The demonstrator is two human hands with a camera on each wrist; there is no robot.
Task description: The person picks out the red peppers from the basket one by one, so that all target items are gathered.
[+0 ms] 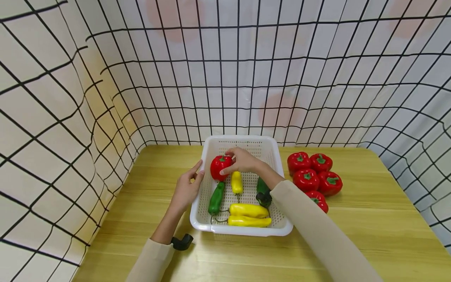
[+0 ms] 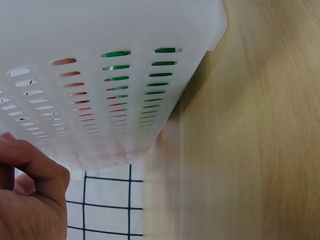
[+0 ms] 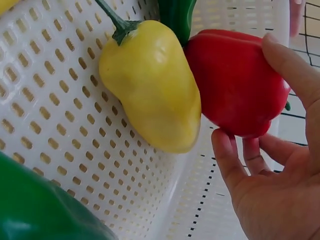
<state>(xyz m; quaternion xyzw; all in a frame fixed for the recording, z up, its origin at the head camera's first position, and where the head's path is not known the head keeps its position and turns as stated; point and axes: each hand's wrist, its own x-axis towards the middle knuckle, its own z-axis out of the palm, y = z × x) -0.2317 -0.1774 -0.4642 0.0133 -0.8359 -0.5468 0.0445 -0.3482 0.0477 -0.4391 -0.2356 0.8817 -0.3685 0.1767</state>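
A red bell pepper (image 1: 219, 168) with a green stem is at the far left of the white perforated basket (image 1: 243, 231). My right hand (image 1: 243, 159) holds it, thumb on one side and fingers on the other, as the right wrist view shows. A yellow pepper (image 3: 152, 87) lies right beside the red one, and a green pepper (image 1: 216, 199) lies on the near side of it. Two yellow peppers (image 1: 249, 221) lie along the basket's near side. My left hand (image 1: 187, 187) touches the basket's left rim with loosely bent fingers.
Several red bell peppers (image 1: 306, 180) are grouped on the wooden table (image 1: 373, 219) right of the basket. Another green pepper (image 1: 262, 187) lies in the basket's right side, partly behind my right forearm. Black wire grid (image 1: 246, 60) encloses the table's back and sides.
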